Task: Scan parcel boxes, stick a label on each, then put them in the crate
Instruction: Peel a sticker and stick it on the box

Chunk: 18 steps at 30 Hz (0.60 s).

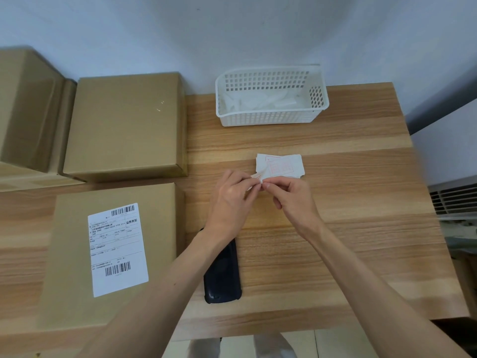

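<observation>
Head view: both hands meet over the middle of the wooden surface. Left hand and right hand each pinch a small white label between thumb and fingertips, fingertips nearly touching, at the near left corner of a label stack printed in red. The stack lies flat, mid-surface. A white slotted crate stands at the far edge, with white scraps inside; what they are I cannot tell. A dark scanner lies flat near the front edge, partly under the left forearm. At the left, near the front edge, a box carries a white shipping sheet with barcodes. Behind it sits a plain box, and a third box is at the far left corner, blurred.
</observation>
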### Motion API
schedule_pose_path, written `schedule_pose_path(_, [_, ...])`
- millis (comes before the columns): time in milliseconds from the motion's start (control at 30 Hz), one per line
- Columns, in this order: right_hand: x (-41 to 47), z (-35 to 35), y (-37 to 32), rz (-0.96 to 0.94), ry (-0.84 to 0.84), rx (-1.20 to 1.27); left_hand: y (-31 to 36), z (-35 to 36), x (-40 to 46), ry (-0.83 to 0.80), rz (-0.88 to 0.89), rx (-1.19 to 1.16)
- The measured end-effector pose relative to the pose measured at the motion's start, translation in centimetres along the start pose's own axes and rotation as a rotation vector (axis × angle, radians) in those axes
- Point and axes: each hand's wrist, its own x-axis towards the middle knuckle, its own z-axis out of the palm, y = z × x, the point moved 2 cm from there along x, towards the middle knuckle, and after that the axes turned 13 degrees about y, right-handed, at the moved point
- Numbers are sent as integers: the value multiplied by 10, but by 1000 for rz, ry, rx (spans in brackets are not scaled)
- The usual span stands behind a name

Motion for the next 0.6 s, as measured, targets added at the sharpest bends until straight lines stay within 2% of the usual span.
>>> schedule_pose_path(333, [-4,4,-2,-169,-26,-193,-5,-5,2,-10,197,70])
schedule_pose_path(467, [-8,5,-5,-206,-15,-196,0,-11,3,8,151,44])
schedule_pose_path(600, [-10,9,-9,-230,-8,-174,3,-15,4,-11,-30,-48])
